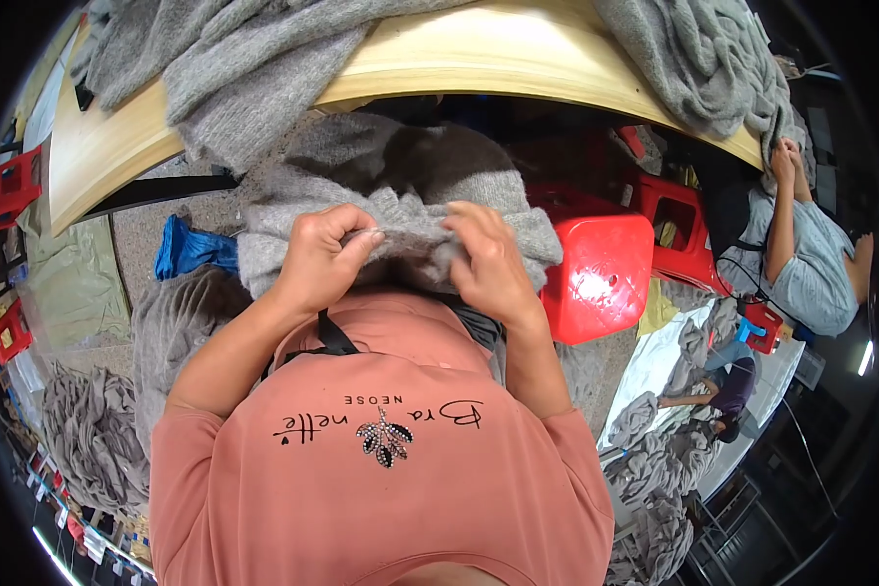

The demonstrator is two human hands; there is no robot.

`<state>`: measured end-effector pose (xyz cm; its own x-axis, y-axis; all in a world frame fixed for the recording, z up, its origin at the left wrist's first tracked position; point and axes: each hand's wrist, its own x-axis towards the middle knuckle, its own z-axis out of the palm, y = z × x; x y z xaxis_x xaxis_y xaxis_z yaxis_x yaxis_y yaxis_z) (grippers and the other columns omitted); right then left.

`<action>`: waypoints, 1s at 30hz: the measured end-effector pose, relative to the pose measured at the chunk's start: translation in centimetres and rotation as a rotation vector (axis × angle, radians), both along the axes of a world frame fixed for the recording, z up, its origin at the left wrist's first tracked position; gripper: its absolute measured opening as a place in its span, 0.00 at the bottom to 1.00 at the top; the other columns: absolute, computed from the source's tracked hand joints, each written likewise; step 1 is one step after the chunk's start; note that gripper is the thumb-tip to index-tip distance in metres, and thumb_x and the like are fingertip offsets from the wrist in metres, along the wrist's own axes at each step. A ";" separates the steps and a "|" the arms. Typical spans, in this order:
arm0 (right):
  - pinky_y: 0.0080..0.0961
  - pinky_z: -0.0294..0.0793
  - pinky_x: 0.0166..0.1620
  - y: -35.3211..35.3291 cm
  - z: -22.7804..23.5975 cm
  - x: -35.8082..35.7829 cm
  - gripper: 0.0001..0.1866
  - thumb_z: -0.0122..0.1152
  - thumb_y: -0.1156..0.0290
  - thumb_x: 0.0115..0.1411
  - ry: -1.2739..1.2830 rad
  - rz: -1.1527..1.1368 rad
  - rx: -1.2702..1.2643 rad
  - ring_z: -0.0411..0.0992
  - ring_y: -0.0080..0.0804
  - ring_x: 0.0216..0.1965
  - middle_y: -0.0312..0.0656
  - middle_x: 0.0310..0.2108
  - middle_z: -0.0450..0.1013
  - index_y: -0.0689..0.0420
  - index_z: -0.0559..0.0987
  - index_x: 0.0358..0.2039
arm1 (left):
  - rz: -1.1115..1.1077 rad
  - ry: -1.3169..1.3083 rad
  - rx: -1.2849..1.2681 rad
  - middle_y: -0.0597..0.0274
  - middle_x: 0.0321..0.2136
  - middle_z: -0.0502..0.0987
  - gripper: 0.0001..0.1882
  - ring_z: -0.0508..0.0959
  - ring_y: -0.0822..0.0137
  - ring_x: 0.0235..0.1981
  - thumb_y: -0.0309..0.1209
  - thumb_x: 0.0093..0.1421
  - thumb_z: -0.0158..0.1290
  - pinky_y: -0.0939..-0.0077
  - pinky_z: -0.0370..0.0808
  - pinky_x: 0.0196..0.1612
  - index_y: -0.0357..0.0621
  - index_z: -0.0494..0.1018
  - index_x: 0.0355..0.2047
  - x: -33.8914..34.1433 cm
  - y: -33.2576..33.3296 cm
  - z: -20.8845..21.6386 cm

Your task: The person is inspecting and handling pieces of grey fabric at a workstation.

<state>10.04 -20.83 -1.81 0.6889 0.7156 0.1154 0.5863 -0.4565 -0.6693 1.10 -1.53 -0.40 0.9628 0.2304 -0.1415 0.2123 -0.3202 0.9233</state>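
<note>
The grey knitted garment [391,210] lies bunched in the person's lap, below the edge of the wooden tabletop [479,49], with both hands closed on its near edge. The left hand [324,256] pinches a fold between thumb and fingers; the right hand [486,262] grips the bunched edge just beside it. The knit appears soft, limp and light, likely stretchy and prone to snagging; it is best held by gathered folds along a hem. A red plastic stool [596,278] stands near.

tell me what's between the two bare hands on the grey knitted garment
In the head view, a bunched fold of the grey knitted garment spans between the left hand and right hand.
</note>
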 end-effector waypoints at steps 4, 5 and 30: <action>0.28 0.68 0.31 2.4 0.5 -1.1 0.12 0.56 0.82 0.42 0.240 0.123 0.292 0.69 0.37 0.27 0.43 0.29 0.70 0.63 0.71 0.31 | -0.092 0.064 -0.152 0.68 0.14 0.69 0.03 0.66 0.81 0.18 0.22 0.49 0.53 0.84 0.62 0.20 0.36 0.71 0.22 0.0 -0.2 0.6; 0.26 0.67 0.29 2.8 0.1 -1.2 0.10 0.55 0.82 0.44 0.363 0.143 0.326 0.68 0.35 0.25 0.43 0.28 0.70 0.63 0.71 0.30 | -0.098 0.062 -0.156 0.68 0.14 0.69 0.03 0.66 0.81 0.18 0.22 0.49 0.53 0.84 0.62 0.20 0.36 0.71 0.22 0.1 -0.2 0.7; 0.28 0.66 0.30 1.3 -0.6 -2.7 0.12 0.59 0.78 0.43 0.071 -0.067 0.401 0.66 0.39 0.27 0.45 0.27 0.67 0.63 0.70 0.29 | 0.086 0.326 -0.906 0.70 0.16 0.72 0.04 0.66 0.82 0.17 0.23 0.47 0.56 0.87 0.62 0.21 0.39 0.72 0.18 -1.0 1.5 -1.0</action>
